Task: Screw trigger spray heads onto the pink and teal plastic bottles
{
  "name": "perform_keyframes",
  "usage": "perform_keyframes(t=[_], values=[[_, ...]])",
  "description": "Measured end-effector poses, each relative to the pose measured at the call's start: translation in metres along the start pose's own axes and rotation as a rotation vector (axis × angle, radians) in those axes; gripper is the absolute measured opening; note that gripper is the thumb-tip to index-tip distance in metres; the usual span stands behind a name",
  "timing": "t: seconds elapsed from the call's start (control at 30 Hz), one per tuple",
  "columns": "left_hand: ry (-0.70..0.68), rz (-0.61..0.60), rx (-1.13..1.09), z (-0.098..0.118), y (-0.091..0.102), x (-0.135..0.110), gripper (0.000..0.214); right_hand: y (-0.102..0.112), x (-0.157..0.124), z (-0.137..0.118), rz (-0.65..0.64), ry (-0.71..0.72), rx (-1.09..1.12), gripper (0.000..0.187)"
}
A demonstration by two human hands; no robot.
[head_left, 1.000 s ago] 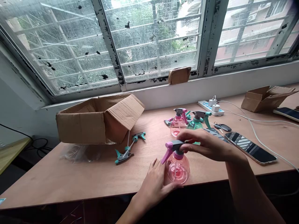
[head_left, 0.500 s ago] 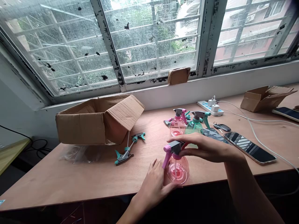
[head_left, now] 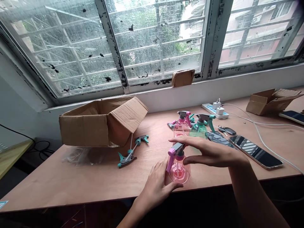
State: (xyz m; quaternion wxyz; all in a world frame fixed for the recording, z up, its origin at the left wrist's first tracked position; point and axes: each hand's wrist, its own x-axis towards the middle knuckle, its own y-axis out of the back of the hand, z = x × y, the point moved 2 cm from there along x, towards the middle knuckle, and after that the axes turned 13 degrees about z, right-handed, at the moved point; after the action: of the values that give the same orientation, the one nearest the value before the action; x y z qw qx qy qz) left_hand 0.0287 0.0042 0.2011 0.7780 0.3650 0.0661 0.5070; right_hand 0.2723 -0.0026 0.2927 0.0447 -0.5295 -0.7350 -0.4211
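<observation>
A small pink spray bottle (head_left: pixel 178 171) with a grey and pink trigger head (head_left: pixel 175 151) stands near the front edge of the wooden table (head_left: pixel 71 180). My left hand (head_left: pixel 158 184) cups the bottle's round body from the left and below. My right hand (head_left: pixel 209 152) reaches over from the right, fingers curled round the trigger head. Behind them stand a second pink spray bottle (head_left: pixel 181 125) and a teal spray bottle (head_left: pixel 200 128). Two loose teal trigger heads with tubes (head_left: pixel 130 152) lie to the left.
An open cardboard box (head_left: pixel 102 122) lies on its side at the left over a plastic bag. A phone (head_left: pixel 255 151), keys (head_left: pixel 226 129), a power strip (head_left: pixel 215 109) with cables and a smaller box (head_left: pixel 270 100) are on the right. Windows run behind.
The trigger head has turned under my right hand, its pink lever swinging from left toward me. My left hand keeps cupping the bottle; the view shifted slightly.
</observation>
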Motion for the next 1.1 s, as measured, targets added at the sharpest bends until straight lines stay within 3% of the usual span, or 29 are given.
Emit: perform_keyframes(t=[0.27,0.5,0.6,0.73,0.83,0.93,1.1], values=[[-0.036,0.104,-0.137,-0.025,-0.007,-0.008,0.097,0.002,0.003,0.008,0.116,0.044,-0.163,0.053],[-0.184,0.048,0.026,-0.017,-0.007,-0.012,0.105,0.001,0.002,0.009,0.110,0.043,-0.169,0.053],[-0.150,0.107,0.052,-0.010,-0.017,-0.003,0.119,-0.001,0.002,0.006,0.083,0.037,-0.150,0.051],[-0.097,0.148,0.018,-0.005,-0.028,0.003,0.100,0.000,0.000,0.003,0.058,0.075,-0.144,0.048],[-0.105,0.119,-0.055,-0.005,-0.027,0.002,0.095,0.003,-0.001,0.002,0.021,0.098,-0.131,0.044],[-0.051,0.173,-0.141,-0.009,-0.022,0.000,0.105,0.004,-0.001,0.002,0.031,0.120,-0.111,0.041],[-0.010,0.158,-0.269,-0.015,-0.020,-0.001,0.106,0.003,0.002,0.010,0.088,0.087,-0.088,0.053]])
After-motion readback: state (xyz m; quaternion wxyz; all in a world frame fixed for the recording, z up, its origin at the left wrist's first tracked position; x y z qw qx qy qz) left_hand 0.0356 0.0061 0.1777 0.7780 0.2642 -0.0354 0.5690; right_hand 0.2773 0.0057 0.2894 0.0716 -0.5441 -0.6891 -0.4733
